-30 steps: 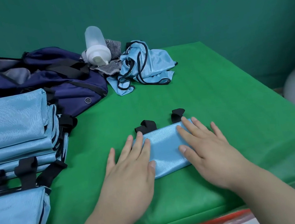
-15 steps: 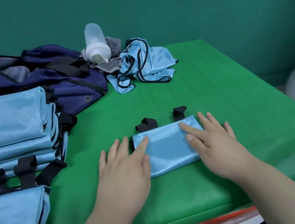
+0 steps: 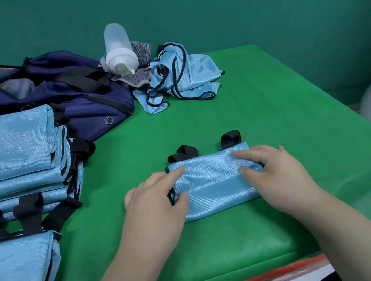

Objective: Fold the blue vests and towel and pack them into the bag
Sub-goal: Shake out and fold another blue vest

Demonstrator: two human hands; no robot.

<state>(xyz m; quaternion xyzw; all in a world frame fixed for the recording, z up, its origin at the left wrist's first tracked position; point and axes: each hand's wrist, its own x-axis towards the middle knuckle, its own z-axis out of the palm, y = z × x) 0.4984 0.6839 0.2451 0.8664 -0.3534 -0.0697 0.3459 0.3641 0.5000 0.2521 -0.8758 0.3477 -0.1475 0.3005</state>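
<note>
The folded vest lies near the front edge of the counter, long axis left to right. Each short end is pinched in a grip, by the left hand and the right hand. The stack of folded vests and the bag lie leftward, nearer the left hand.

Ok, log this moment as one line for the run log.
folded vest: on green mat | left hand: pinches its left end | right hand: grips its right end | crumpled vest: unfolded, by bag
</note>
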